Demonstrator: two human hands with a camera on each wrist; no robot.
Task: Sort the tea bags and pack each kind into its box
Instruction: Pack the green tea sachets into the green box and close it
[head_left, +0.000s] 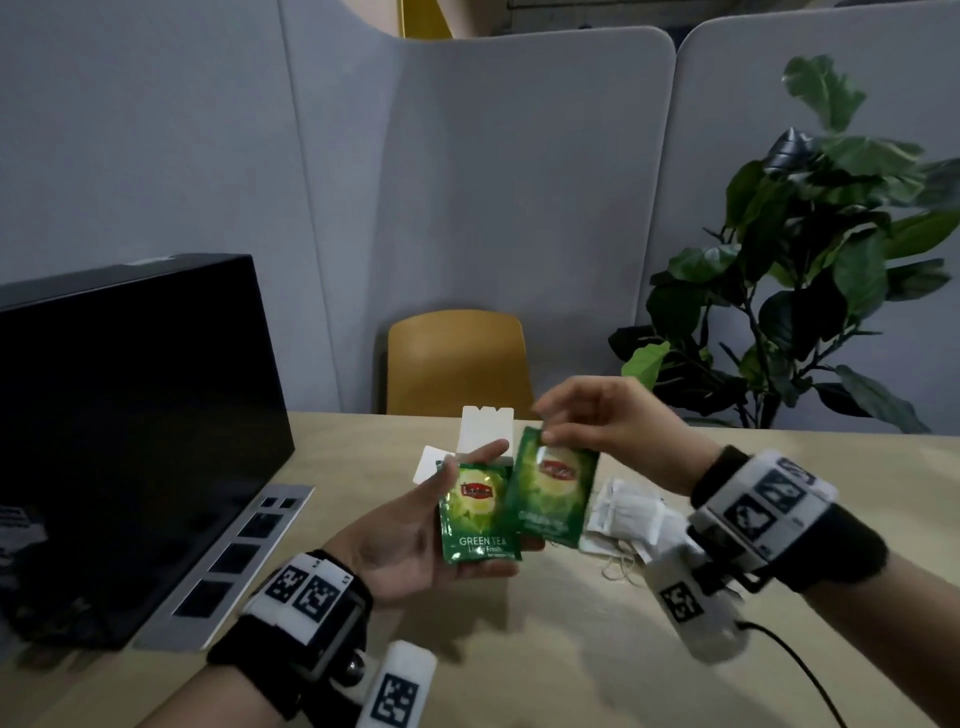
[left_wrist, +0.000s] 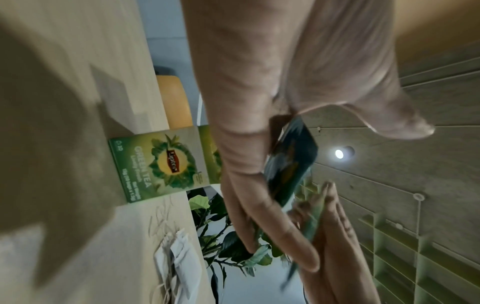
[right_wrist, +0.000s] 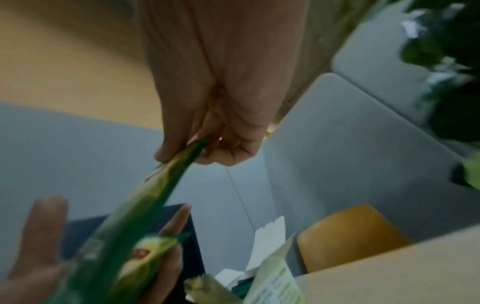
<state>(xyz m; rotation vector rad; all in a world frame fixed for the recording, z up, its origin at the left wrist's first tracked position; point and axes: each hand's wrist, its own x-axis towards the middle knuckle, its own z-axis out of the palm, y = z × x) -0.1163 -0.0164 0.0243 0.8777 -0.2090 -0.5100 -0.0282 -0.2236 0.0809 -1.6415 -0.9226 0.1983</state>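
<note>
Two green tea sachets are held above the table. One sachet lies face up on the straight fingers of my left hand, palm up, thumb spread apart. My right hand pinches the top edge of the second sachet, which hangs beside the first and touches it. Behind them stands the green tea box with its white flaps open. A pile of white paper tea bags with strings lies on the table under my right wrist.
A big black box stands at the left with a grey socket panel beside it. A yellow chair and grey screens are beyond the far edge. A leafy plant is at the right. A black cable trails from my right wrist.
</note>
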